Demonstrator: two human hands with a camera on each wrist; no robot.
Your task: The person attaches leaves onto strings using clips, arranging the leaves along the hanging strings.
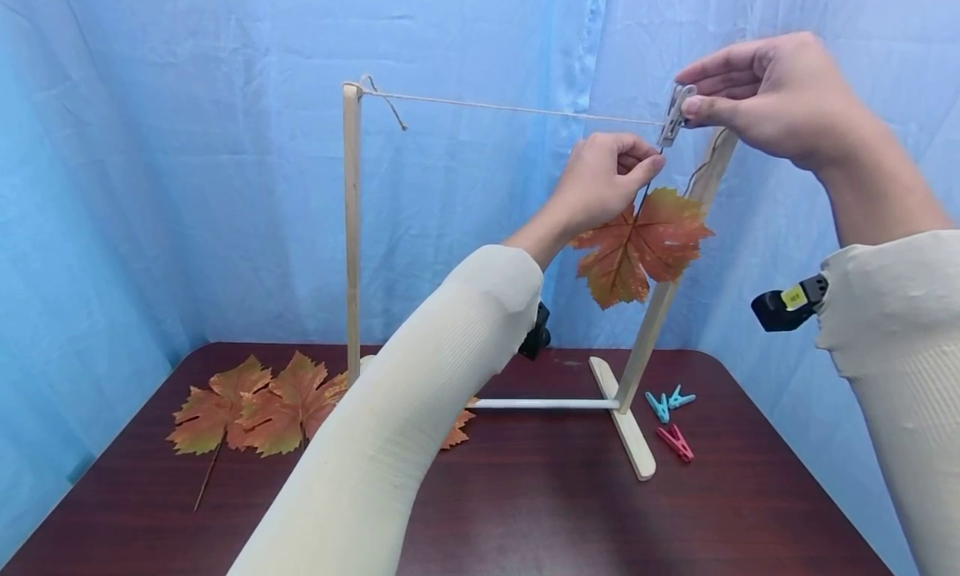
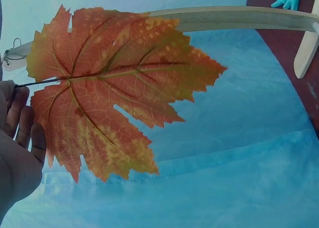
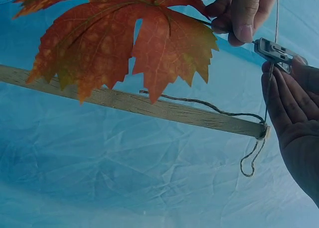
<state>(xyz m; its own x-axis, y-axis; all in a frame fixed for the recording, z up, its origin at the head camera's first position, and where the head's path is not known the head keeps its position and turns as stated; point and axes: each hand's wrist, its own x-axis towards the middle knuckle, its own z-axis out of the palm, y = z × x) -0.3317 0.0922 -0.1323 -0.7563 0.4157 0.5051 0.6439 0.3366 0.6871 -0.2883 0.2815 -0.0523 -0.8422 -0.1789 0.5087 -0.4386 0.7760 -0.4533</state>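
Observation:
An orange and green artificial maple leaf (image 1: 637,242) hangs below the string (image 1: 510,107), its thin dark stem pinched between the thumb and fingers of my left hand (image 1: 606,172). Just above, my right hand (image 1: 780,101) grips a grey clothespin (image 1: 677,116) between thumb and fingers. In the right wrist view the clothespin (image 3: 274,53) sits across the string, its nose close to the stem tip and the left fingertips. Whether it bites the stem I cannot tell. The leaf (image 2: 109,88) fills much of the left wrist view.
Wooden posts (image 1: 352,226) on feet hold the string, with a white bar (image 1: 540,404) low between them. More leaves (image 1: 285,405) lie on the dark table (image 1: 525,509) at left, partly behind my left sleeve. Blue clothespins (image 1: 658,407) and a red clothespin (image 1: 676,443) lie at right.

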